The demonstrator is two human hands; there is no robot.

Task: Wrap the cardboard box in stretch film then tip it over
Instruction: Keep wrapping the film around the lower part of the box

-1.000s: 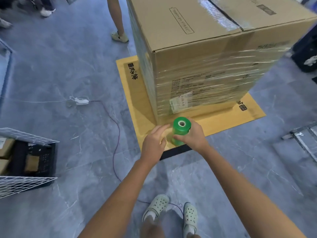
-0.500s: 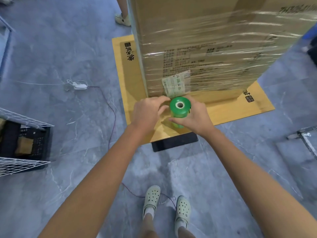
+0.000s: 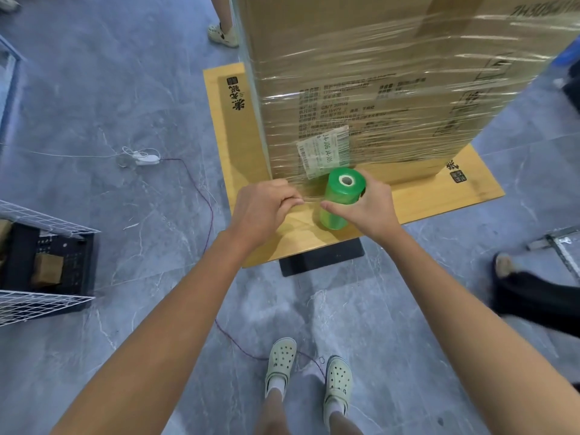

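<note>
A tall cardboard box (image 3: 392, 73) stands on a flat yellow board (image 3: 417, 199), its lower and middle faces covered in clear stretch film. A white label (image 3: 323, 155) shows under the film near the front corner. My right hand (image 3: 367, 208) grips an upright green roll of stretch film (image 3: 340, 196) just in front of the box's lower edge. My left hand (image 3: 263, 211) is beside it to the left, fingers curled and pinching the film's stretched strand between roll and box. The box's top is out of frame.
A dark base (image 3: 323, 257) pokes out under the board. A thin purple cord (image 3: 201, 189) runs across the grey floor past my feet (image 3: 309, 372). A black crate with wire racks (image 3: 47, 265) sits left. Another person's foot (image 3: 222, 32) stands behind, a dark-clad leg (image 3: 533, 296) at right.
The view has dropped closer to the box's lower part. Both hands stay at the base with the roll; my left hand has closed and shifted slightly left of the roll.
</note>
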